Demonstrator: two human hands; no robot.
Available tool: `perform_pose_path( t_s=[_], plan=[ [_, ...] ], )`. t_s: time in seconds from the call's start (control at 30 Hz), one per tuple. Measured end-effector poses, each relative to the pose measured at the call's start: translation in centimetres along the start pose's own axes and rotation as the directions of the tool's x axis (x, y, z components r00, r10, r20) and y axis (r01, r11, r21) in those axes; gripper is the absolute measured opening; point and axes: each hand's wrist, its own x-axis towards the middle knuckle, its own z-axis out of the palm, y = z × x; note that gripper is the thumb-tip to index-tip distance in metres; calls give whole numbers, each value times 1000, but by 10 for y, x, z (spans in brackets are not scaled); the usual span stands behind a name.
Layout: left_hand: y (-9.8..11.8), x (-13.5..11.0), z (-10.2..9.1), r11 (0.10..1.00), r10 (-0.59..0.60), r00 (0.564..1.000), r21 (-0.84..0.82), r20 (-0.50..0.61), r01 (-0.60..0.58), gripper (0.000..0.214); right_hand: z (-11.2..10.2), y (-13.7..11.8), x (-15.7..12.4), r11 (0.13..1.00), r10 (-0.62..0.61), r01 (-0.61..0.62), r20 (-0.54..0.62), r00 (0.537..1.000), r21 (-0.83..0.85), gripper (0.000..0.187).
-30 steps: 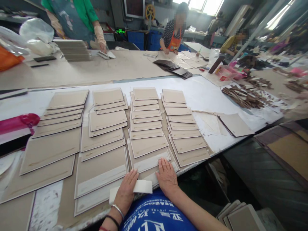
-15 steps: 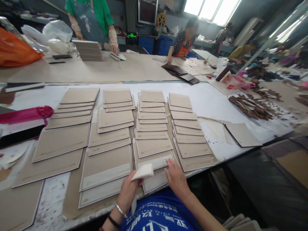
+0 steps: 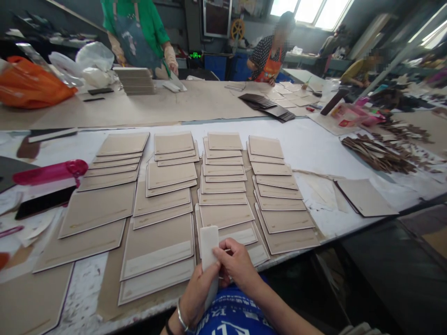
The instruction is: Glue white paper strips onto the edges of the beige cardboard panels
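My left hand (image 3: pixel 202 284) is closed around a stack of white strips (image 3: pixel 209 239), held upright just above the table's front edge. At the strips' right side, the thumb and fingers of my right hand (image 3: pixel 235 263) pinch the same stack. Behind my hands lie columns of overlapping beige panels (image 3: pixel 226 215) with dark edges, each marked by a brownish streak near its front edge. White strips lie on the front panels: one on the panel (image 3: pixel 157 258) at left and one on the panel (image 3: pixel 244 235) behind my right hand.
A pink pouch (image 3: pixel 50 172) and a black phone (image 3: pixel 45 202) lie at left. More panels (image 3: pixel 366 197) sit at right, near a heap of brown strips (image 3: pixel 379 153). Across the table, co-workers stand by a panel stack (image 3: pixel 134 81) and dark fanned sheets (image 3: pixel 267 107).
My right hand has left the front panel and come to the strips in my left hand. The strips have turned from lying slantwise to upright.
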Motion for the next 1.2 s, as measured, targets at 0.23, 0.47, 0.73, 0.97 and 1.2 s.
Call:
perform_pose_path(
  t_s=[0.23,0.47,0.73,0.97,1.2],
  plan=[
    [-4,11,4,1000,17,989,3,-147,-16,44,-12,6,4,995,-87,84,-52,995,-58,18],
    [-6,22,8,993,122,941,41,-316,-115,41,-13,7,5,998,-64,64,-75,995,-5,18],
    [-12,29,14,986,159,887,107,-433,-124,46,-19,9,12,993,-122,121,-134,983,-14,25],
    [-5,19,14,994,99,963,-24,-250,-108,41,-21,9,13,963,-219,189,-146,965,-192,22],
    [0,17,9,975,106,946,-155,-306,-159,35,-15,2,13,986,-164,163,-29,986,-32,24]
  ],
)
